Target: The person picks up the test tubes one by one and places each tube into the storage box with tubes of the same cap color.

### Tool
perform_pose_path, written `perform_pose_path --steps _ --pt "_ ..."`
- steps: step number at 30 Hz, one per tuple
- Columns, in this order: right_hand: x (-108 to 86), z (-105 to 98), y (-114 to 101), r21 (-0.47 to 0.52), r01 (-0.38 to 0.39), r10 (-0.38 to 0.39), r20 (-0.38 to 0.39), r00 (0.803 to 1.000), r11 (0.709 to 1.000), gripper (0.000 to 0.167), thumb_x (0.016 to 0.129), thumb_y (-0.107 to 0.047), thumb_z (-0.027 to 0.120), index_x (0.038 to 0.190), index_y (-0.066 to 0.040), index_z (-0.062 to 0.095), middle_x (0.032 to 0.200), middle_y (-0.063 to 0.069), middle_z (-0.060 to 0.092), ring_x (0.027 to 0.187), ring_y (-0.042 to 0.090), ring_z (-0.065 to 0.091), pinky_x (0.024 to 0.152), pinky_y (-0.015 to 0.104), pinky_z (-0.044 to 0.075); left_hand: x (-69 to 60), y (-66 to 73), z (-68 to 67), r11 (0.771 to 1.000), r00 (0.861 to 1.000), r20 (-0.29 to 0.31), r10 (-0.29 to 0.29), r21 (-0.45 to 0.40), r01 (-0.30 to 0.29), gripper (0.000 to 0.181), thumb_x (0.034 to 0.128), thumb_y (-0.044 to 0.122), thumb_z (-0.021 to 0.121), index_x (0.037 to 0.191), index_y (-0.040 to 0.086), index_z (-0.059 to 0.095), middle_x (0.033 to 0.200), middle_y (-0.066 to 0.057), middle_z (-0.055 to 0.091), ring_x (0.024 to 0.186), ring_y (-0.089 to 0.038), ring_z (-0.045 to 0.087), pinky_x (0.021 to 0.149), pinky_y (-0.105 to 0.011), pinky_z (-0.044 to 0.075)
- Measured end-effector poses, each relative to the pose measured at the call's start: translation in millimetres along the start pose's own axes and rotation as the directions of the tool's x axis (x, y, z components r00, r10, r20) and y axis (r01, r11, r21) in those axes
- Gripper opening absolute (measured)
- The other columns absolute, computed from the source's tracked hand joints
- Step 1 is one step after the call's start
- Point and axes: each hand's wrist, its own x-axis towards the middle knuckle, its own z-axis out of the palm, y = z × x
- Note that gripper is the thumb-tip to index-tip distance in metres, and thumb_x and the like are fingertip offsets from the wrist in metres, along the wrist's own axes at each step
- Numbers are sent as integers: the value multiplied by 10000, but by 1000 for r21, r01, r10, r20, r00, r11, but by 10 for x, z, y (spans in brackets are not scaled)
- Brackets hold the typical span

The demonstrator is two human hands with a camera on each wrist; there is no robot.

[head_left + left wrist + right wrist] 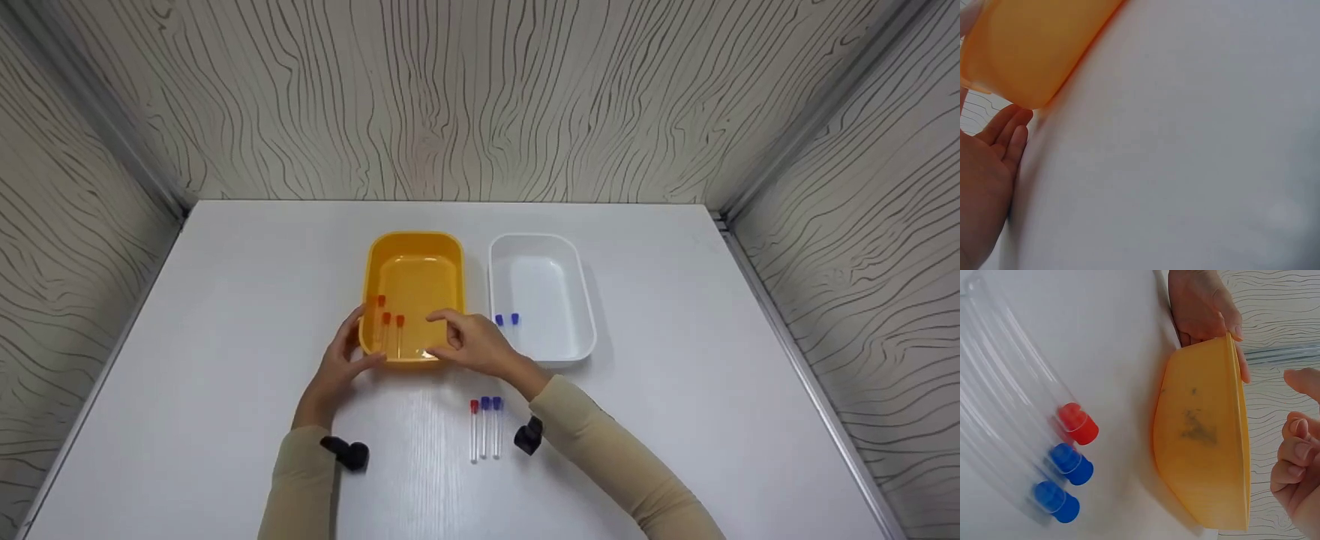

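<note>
My left hand (337,371) holds the front left corner of a yellow plastic tray (415,244), its thumb on the front rim and its fingers along the left side. Over the tray's front right part hovers my right hand (480,345), index finger and thumb spread apart, the other fingers curled, nothing between them. Several clear test tubes are in view: three red-capped test tubes (400,322) lie inside the yellow tray at its left. On the table in front are a red-capped test tube (474,431) and two blue-capped test tubes (496,431), side by side.
Just right of the yellow tray stands a white tray (579,300), with two blue-capped test tubes (515,319) at its front left. Both sit on a white table (660,420). Wood-patterned panels (442,97) rise at the back and sides.
</note>
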Motion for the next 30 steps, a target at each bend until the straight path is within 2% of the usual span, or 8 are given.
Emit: perform_pose_path --steps 8,12,16,25,30 --pt "-305 -5 76 64 49 -49 1 999 997 412 859 -222 721 1217 -60 597 598 47 496 555 -29 362 570 120 341 -3 0 9 1000 1000 5 21 -8 -21 835 830 221 749 1490 385 266 1544 -21 362 1404 -237 355 1236 -571 108" --pt "-446 -10 120 72 38 -40 28 999 997 437 856 -227 722 1224 -31 592 589 34 470 549 -40 340 568 116 320 4 -7 9 1000 1000 4 30 -10 -30 843 826 197 751 1494 371 266 1545 -31 363 1402 -239 362 1239 -554 124" --pt "-553 -5 164 40 35 -37 43 998 999 446 854 -251 723 1224 -35 598 591 39 478 551 -47 332 566 115 310 11 -2 2 1000 1000 0 -3 -6 3 840 823 234 758 1482 409 267 1542 -5 357 1404 -221 357 1242 -535 145" --pt "-739 68 238 -22 58 -56 100 993 998 473 841 -288 735 1225 -52 591 610 94 558 542 -70 335 555 96 320 5 5 2 1000 1000 -2 12 -7 -12 837 826 229 756 1481 412 269 1546 -16 349 1399 -232 356 1244 -540 125" --pt "-813 87 265 -93 26 -14 134 991 995 549 792 -363 771 1233 -89 592 614 33 541 551 -56 329 553 102 292 -2 0 12 1000 1000 -5 10 -4 -10 842 807 267 773 1467 439 279 1541 0 354 1402 -227 355 1237 -564 116"
